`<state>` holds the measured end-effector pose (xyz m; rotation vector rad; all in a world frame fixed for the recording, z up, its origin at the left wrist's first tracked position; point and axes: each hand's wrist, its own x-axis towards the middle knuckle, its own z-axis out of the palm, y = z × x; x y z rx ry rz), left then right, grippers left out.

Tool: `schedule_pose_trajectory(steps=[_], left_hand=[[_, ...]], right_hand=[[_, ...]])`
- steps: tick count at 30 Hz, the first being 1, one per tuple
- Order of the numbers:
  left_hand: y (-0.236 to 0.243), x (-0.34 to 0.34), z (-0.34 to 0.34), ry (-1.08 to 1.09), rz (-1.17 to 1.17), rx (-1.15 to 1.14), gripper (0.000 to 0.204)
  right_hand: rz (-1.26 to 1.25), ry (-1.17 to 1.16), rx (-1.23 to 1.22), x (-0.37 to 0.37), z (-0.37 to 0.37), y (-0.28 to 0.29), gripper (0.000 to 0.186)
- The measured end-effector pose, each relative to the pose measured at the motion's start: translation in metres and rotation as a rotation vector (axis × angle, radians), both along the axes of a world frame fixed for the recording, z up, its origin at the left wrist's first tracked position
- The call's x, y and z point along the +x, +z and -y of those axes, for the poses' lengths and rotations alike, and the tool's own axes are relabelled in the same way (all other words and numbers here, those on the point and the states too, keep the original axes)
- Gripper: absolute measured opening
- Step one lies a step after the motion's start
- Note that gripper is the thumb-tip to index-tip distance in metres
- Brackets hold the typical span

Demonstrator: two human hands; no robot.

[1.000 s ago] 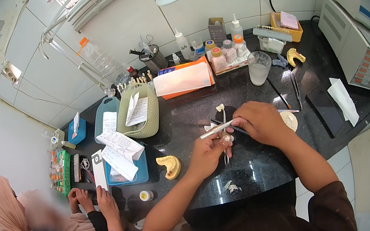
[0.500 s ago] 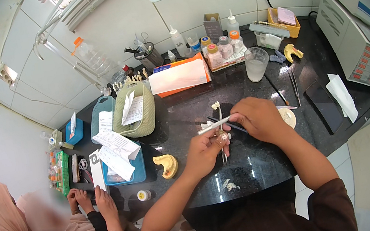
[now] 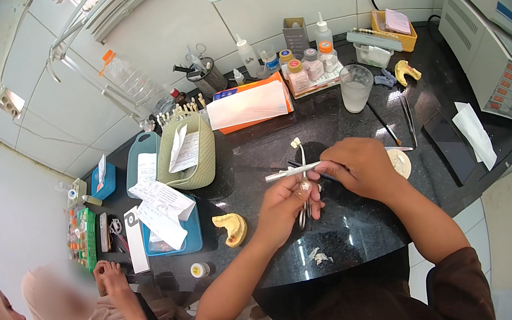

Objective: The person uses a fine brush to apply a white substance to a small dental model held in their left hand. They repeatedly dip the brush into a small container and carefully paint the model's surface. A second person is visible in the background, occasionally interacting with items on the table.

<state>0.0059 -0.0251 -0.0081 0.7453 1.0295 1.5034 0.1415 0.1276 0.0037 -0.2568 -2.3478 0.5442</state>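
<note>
Near the counter's front, my left hand (image 3: 285, 210) closes around ring-handled forceps (image 3: 302, 156), whose loops poke out below the fingers. Small cream tooth-shaped pieces (image 3: 295, 143) sit at the forceps' far tip. My right hand (image 3: 358, 168) grips a slim pale-grey rod-shaped tool (image 3: 286, 173), which lies across the forceps just above my left fingers. What the rod's right end looks like is hidden in my right hand. A yellow dental cast (image 3: 231, 229) stands left of my left hand, and a round cream dish (image 3: 399, 164) is beside my right wrist.
Behind my hands are a tissue pack (image 3: 250, 106), several capped bottles (image 3: 313, 65) and a cloudy glass (image 3: 356, 88). To the right lie tweezers (image 3: 408, 117) and a phone (image 3: 449, 147). Baskets (image 3: 188, 157) and a small jar (image 3: 199, 270) stand left, near two seated people.
The rod-shaped tool has shifted slightly left and lies more level. The forceps have turned a little in my left hand. At left, the two people have moved and their hands now come together.
</note>
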Motion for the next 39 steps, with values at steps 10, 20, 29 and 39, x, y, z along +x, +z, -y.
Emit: schedule_pose_trajectory(steps=[10,20,29,39], left_hand=[[-0.002,-0.002,-0.002,-0.038,0.119,0.012,0.024],[-0.003,0.001,-0.002,-0.040,0.102,0.015,0.024],[-0.007,0.002,-0.002,-0.031,0.011,-0.012,0.024],[-0.003,0.000,-0.001,-0.002,-0.004,-0.022,0.023]], right_hand=[[0.006,-0.022,0.013,0.001,-0.002,0.005,0.013],[-0.015,-0.014,-0.016,0.002,-0.007,0.004,0.014],[0.074,-0.001,-0.002,0.003,-0.005,0.006,0.013],[0.014,-0.001,0.009,0.004,-0.008,0.007,0.015]])
